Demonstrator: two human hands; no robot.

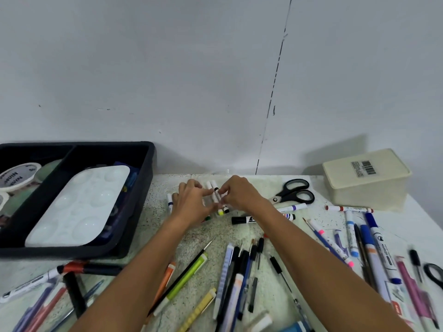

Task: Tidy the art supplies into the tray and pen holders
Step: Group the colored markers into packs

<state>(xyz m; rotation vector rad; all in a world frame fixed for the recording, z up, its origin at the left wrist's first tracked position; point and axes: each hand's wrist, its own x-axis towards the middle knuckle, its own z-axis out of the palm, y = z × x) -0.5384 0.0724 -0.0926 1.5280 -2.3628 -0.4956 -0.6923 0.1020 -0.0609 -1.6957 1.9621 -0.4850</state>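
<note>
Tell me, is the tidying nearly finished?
Not nearly. Done: the white paint palette and tape rolls already sit in the black tray. In hand: the left hand and right hand are gathering small white markers at the back of the table. Left: the black-handled scissors and lots of pens lie scattered. No pen holder is clearly in view.

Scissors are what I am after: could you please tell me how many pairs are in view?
2. One pair of scissors lies beside the right hand, left of the box. A second black handle loop shows at the right edge, cut off, probably scissors. Others may be hidden.
</note>
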